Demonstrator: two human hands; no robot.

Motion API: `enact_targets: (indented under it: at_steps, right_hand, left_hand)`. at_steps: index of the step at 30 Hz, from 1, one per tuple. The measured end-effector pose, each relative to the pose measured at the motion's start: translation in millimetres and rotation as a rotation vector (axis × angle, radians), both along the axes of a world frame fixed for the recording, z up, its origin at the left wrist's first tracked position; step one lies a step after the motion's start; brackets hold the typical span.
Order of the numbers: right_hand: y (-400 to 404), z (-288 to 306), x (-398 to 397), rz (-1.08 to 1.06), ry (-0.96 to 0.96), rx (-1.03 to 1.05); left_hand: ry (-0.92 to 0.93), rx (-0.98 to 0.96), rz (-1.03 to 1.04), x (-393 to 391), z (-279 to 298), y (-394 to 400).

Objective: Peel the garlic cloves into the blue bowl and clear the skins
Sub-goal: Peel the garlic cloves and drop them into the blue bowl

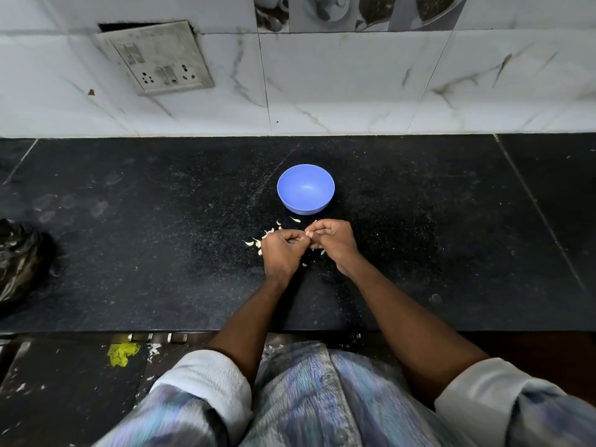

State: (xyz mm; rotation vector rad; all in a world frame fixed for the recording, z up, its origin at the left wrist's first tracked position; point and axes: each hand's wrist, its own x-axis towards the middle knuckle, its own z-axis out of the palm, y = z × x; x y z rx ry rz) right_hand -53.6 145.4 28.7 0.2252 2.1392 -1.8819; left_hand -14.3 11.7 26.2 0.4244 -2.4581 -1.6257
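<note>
1. Head view, looking down over the person's arms: both hands meet knuckle to knuckle on the black counter (161, 253), just in front of the blue bowl (305, 188).
2. The left hand (283, 251) is curled tight, and the right hand (332, 237) is curled too, its fingertips pinching something small and pale where the two hands touch. I take that to be a garlic clove, though it is too hidden to be sure.
3. The bowl looks empty from here and sits close, probably so that a peeled clove only needs a short drop.
4. Loose skins (258, 241) lie scattered on the counter around and under the hands, not yet cleared.
5. A dark bag (22, 259) sits far left, maybe for the skins.
</note>
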Motion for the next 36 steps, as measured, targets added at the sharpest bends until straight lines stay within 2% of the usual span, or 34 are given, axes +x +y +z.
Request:
enact_targets:
  at_steps: [7,12,20,36]
  right_hand:
    - [-2,5,4,-0.024,-0.035,-0.106]
    - [-1,8,3,-0.031,-0.102,-0.197]
    - [3,10,1,-0.046,-0.179,-0.22]
    - [9,13,-3,-0.012,-0.246,-0.295]
  left_hand:
    - [-0.007,0.074,0.045,2,-3,-1]
    - [0.008,0.024,0.054,3,-7,-4]
    - [0.027,-0.042,-0.025,3,-7,-4]
    - [-0.067,0.156,-0.03,-5,-16,-9]
